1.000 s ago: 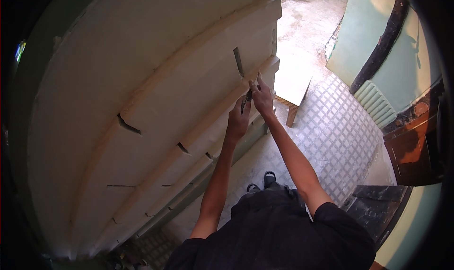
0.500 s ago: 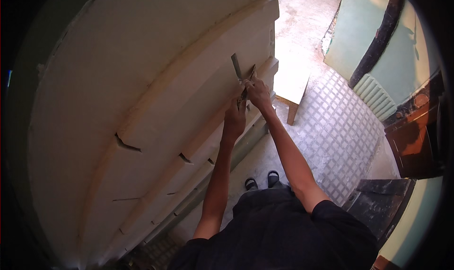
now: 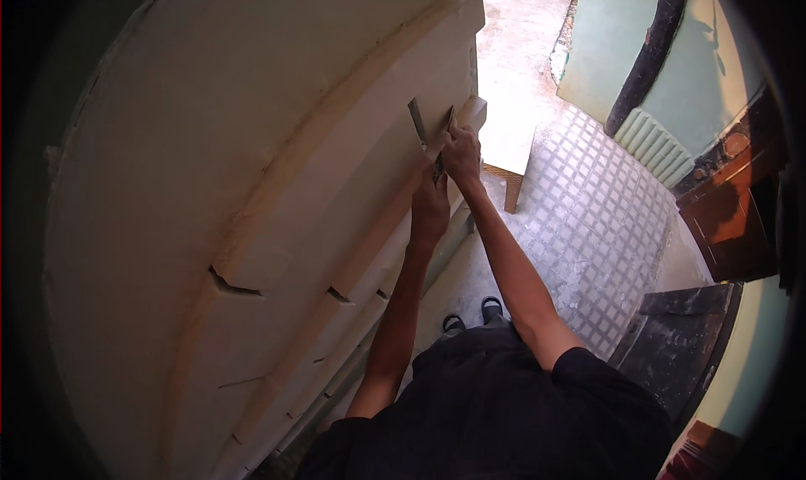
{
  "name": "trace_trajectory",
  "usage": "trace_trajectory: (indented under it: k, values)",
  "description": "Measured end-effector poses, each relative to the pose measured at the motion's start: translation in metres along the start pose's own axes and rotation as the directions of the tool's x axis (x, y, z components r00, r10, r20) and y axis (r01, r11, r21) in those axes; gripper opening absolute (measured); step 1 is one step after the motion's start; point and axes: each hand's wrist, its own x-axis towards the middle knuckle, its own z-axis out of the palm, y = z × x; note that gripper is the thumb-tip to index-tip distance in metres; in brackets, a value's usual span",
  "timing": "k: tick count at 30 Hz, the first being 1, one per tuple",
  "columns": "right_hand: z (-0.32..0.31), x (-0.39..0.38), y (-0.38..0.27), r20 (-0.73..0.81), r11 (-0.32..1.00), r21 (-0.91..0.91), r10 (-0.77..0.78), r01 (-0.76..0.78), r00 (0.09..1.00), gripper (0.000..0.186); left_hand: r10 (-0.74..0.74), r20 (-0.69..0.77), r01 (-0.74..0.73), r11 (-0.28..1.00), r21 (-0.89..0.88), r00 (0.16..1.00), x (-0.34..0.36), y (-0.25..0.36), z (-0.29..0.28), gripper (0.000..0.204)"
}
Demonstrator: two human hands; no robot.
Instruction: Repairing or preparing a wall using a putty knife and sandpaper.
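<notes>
The person stands close to a tall stack of cream-coloured foam slabs and reaches both arms up and forward along its stepped edge. The left forearm rises almost straight from the lower edge of the view; the left hand is curled, pressed against the edge of a slab just below the right hand. The right arm stretches out longer, slightly bent at the elbow, and the right hand is closed around a thin flat grey metal blade, which sticks up and away from the fingers and lies against the foam near the top corner of the stack. Whether the left hand grips the lower end of the same tool or only steadies the foam cannot be told.

Several slab layers show as stepped ridges, with a few short dark cuts in their edges lower down. One blade is in view. Beyond the hands stands one small pale wooden stool on the grey tiled floor. Two dark sandalled feet show below, near the bottom slab.
</notes>
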Motion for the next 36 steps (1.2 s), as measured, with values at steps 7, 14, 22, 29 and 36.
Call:
trace_trajectory:
  k: [7,14,22,29,36]
  values:
    - [0.011,-0.009,0.0,-0.014,0.989,0.13,-0.069,0.07,0.998,0.019,0.002,0.016,-0.003,0.998,0.066,1.0,-0.001,-0.013,0.0,0.028]
    - [0.002,0.027,0.01,0.012,0.983,0.151,-0.111,0.108,0.994,0.017,0.097,-0.035,-0.093,0.99,0.106,0.995,0.022,-0.005,0.015,0.022]
    - [0.008,0.028,0.019,-0.063,0.963,0.159,-0.208,0.216,0.976,0.019,0.05,-0.056,-0.047,0.997,0.059,0.997,0.022,-0.006,0.023,0.026]
    - [0.007,0.025,0.028,-0.058,0.964,0.142,-0.217,0.223,0.974,0.019,0.167,-0.147,-0.153,0.983,0.104,0.975,0.009,-0.006,0.03,0.027]
    - [0.007,0.033,0.03,-0.056,0.973,0.135,-0.183,0.189,0.982,0.017,0.104,-0.07,-0.097,0.991,0.096,0.992,0.024,-0.005,0.034,0.027]
